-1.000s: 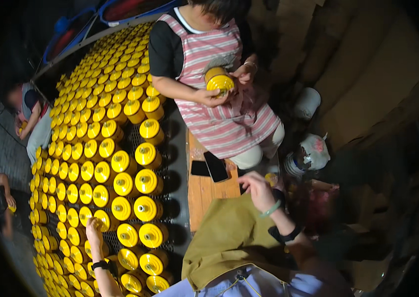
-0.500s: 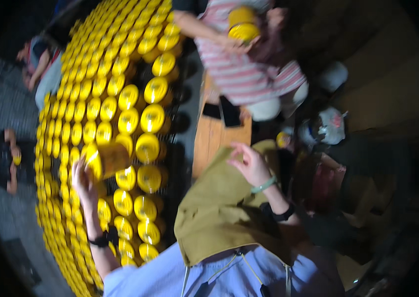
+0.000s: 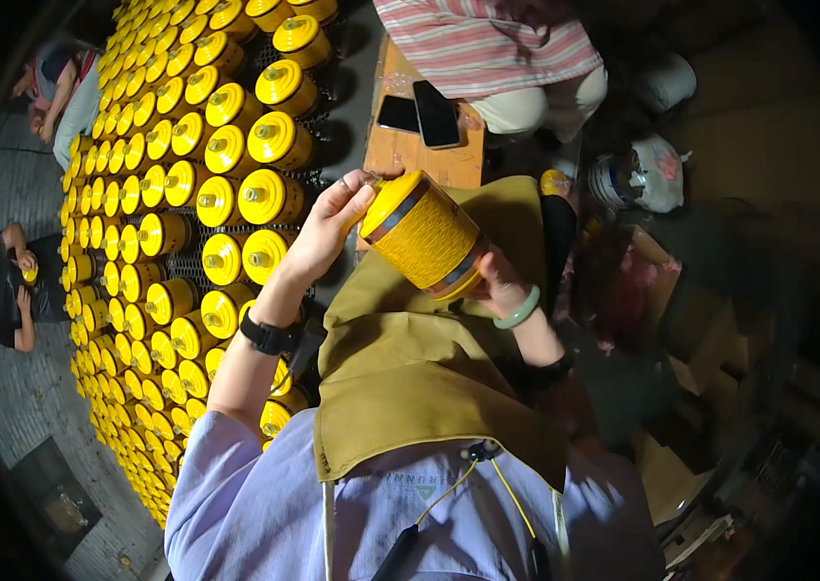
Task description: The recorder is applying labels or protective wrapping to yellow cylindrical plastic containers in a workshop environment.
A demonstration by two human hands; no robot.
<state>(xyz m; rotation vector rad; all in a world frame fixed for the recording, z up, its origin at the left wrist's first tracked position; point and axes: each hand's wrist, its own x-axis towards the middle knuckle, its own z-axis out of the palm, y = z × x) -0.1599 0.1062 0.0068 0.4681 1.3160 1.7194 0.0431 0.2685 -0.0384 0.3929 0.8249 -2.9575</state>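
A yellow cylindrical canister with dark bands and a ribbed-looking yellow side is held tilted above my lap. My left hand is closed round its upper left end, thumb and fingers at the rim of the lid. Against the lower right end presses my right hand, its fingers partly hidden by the canister. Underneath lies my olive apron. To the left, many like canisters stand in rows, each with a metal stud on its lid.
A wooden bench ahead carries two dark phones. Beyond sits a person in a striped apron. Right of them are a white bag and an open carton. Other people work at the far left.
My left hand has brought the canister from over the rows to above my lap. My right hand, empty before, now holds its other end.
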